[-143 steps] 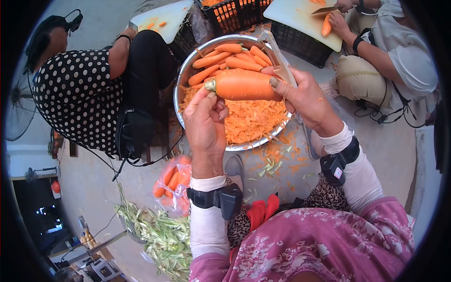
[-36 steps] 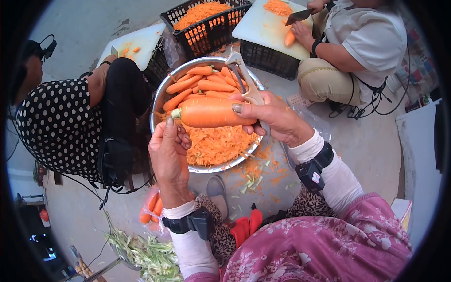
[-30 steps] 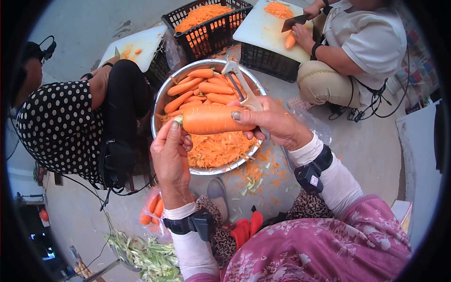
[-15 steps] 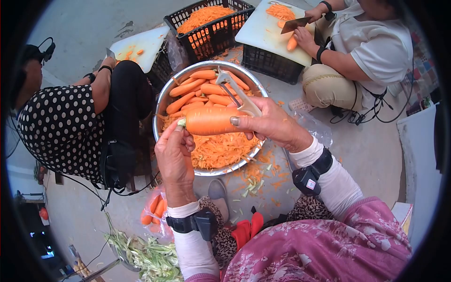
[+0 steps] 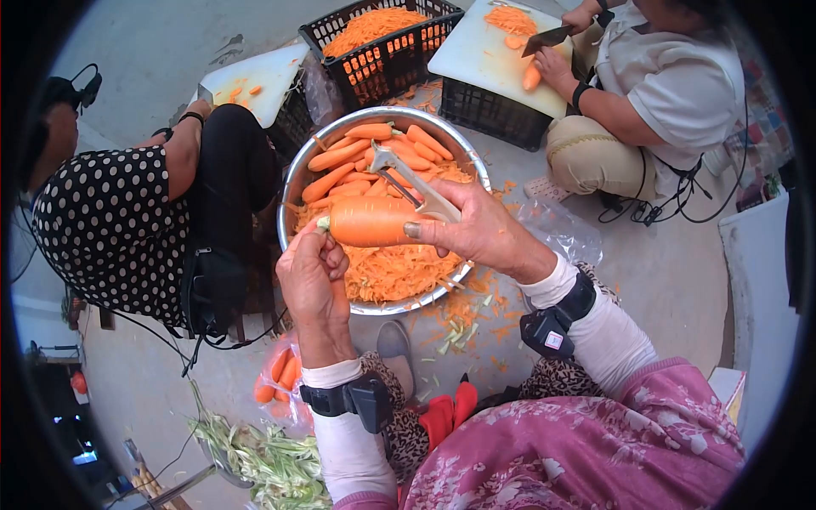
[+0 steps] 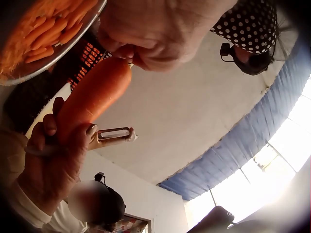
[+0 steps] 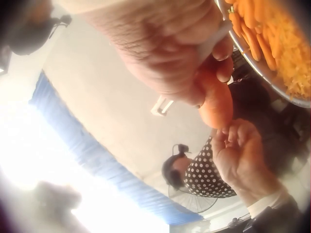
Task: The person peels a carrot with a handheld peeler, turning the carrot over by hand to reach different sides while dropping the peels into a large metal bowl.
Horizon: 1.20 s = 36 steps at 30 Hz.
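A thick orange carrot (image 5: 370,222) lies level over a steel basin (image 5: 287,191). My left hand (image 5: 316,276) pinches its pale green stem end between thumb and fingers. Around the other end my right hand (image 5: 486,228) is curled, its thumb on top, and it also holds a light-coloured peeler (image 5: 416,189) whose blade end points up and left above the carrot. In the left wrist view the carrot (image 6: 95,92) spans between both hands, the peeler (image 6: 114,136) beside the right thumb. The basin holds whole carrots (image 5: 336,155) and orange shreds (image 5: 391,276).
Beyond the basin stand a black crate (image 5: 387,64) of shreds and two white cutting boards (image 5: 501,59) on crates. One person in a polka-dot top (image 5: 110,234) sits left; another (image 5: 663,85) cuts carrot at right. A carrot bag (image 5: 285,382) and green leaves (image 5: 263,463) lie on the floor.
My right hand has shifted slightly along the carrot, and the peeler has tipped further left over it. The view moved since the oldest frame. The left hand keeps its pinch at the stem.
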{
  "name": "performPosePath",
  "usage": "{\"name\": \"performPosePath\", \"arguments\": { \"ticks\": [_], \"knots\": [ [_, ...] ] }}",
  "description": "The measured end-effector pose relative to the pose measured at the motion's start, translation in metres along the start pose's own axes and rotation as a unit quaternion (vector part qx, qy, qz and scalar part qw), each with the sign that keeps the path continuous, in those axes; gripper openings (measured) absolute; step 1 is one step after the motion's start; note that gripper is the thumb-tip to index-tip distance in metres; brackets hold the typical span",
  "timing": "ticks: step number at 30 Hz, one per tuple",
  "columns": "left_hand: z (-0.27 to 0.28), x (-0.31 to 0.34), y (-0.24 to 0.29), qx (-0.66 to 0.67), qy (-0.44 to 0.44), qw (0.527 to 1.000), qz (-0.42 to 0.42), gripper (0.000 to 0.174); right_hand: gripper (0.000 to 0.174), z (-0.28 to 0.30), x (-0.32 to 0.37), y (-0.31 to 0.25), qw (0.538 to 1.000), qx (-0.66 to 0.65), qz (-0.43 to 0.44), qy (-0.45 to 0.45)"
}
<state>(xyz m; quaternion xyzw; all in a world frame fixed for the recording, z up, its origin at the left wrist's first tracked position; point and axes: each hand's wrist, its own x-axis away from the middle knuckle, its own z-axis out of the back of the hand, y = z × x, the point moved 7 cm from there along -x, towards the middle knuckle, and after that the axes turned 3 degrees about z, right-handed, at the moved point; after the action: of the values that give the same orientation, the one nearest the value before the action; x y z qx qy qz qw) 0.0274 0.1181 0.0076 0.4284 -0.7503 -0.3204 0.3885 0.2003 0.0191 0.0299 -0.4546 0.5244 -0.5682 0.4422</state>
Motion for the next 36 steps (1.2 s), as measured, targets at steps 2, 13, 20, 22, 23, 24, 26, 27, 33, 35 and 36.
{"name": "performPosePath", "arguments": {
  "ticks": [2,13,20,22,23,24,26,27,33,35,36],
  "knots": [
    [0.001,0.000,0.000,0.000,0.007,1.000,0.005,0.021,0.040,-0.001,0.000,0.002,1.000,0.007,-0.003,-0.007],
    [0.005,-0.002,-0.002,-0.018,0.033,0.999,-0.008,0.026,0.032,-0.007,0.000,0.004,0.999,-0.017,-0.039,-0.015],
    [0.006,-0.003,-0.001,-0.023,0.022,0.999,-0.021,0.029,0.038,-0.009,0.002,0.009,0.992,-0.105,-0.068,-0.026],
    [0.005,-0.001,0.001,-0.028,0.024,0.999,-0.027,0.030,0.039,-0.009,0.002,0.016,0.987,-0.127,-0.089,-0.031],
    [0.004,0.000,0.003,-0.032,0.026,0.999,-0.034,0.031,0.040,-0.009,0.002,0.021,0.984,-0.143,-0.098,-0.032],
    [0.005,0.000,0.003,-0.031,0.026,0.999,-0.035,0.031,0.042,-0.010,0.002,0.025,0.981,-0.159,-0.108,-0.033],
    [0.005,0.001,0.005,-0.033,0.014,0.998,-0.047,0.030,0.043,-0.012,0.002,0.024,0.976,-0.184,-0.110,-0.035],
    [0.005,0.002,0.006,-0.033,0.016,0.998,-0.047,0.030,0.043,-0.014,0.002,0.024,0.971,-0.210,-0.112,-0.035],
    [0.002,0.005,0.011,-0.036,0.008,0.998,-0.050,0.028,0.046,-0.018,0.001,0.027,0.952,-0.271,-0.130,-0.052],
    [0.002,0.005,0.012,-0.033,0.005,0.998,-0.054,0.029,0.045,-0.018,0.001,0.031,0.947,-0.288,-0.136,-0.054],
    [0.003,0.005,0.012,-0.033,0.006,0.998,-0.054,0.029,0.043,-0.019,0.001,0.033,0.941,-0.303,-0.141,-0.055]
  ]
}}
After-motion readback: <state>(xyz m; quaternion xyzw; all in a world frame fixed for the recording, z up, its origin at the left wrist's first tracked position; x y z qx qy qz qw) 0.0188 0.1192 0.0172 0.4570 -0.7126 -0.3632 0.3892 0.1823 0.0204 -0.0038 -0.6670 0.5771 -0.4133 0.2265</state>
